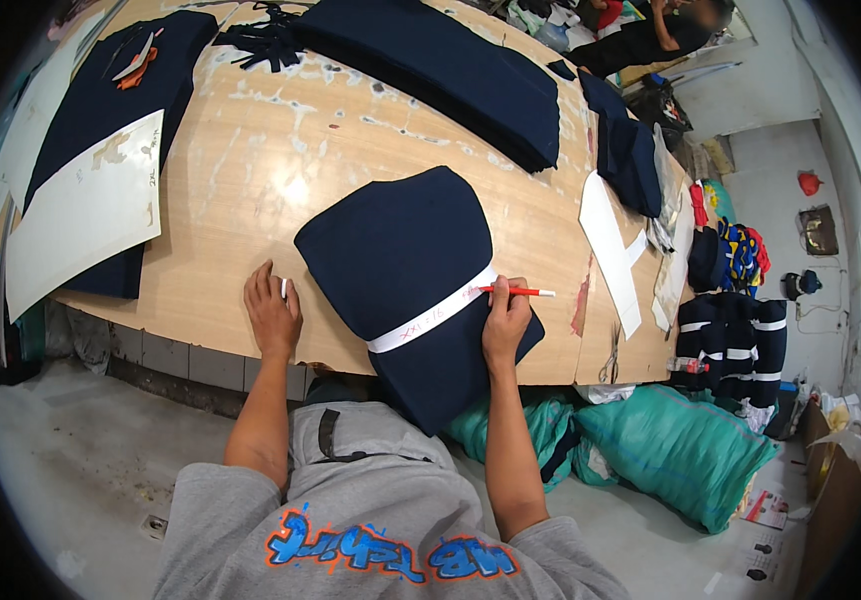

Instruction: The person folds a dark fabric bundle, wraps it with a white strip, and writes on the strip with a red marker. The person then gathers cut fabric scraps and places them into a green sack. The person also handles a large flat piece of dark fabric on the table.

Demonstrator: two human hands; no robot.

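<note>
On the tabletop (235, 215), at the near edge and straight in front of the body: a folded navy bundle (395, 240), long axis running away from the body, far end leaning slightly left, near corner reaching out past the edge toward the lap. Across its nearer half, a white band (420, 322) marked in red, slanting from lower left up to the right; underside of the bundle out of sight, so no telling of a full wrap.

Red-and-white pen (520, 291) nearly level across the view, red end pointing left over the band, white end pointing right. Tip too small to make out; cannot tell whether touching the band.

Right hand (506, 325) over the bundle's right side, fingers clamped on the pen, palm hidden, forearm rising almost straight from below. Left hand (272, 312) palm down on the tabletop, left of the bundle and apart from it, fingers bent and pointing forward. Beside its thumb, a small white thing (283, 288), hard to identify; cannot tell whether pinched or merely close by.

Beyond, a long navy cloth stack (440, 75), cut off by the upper rim.
</note>
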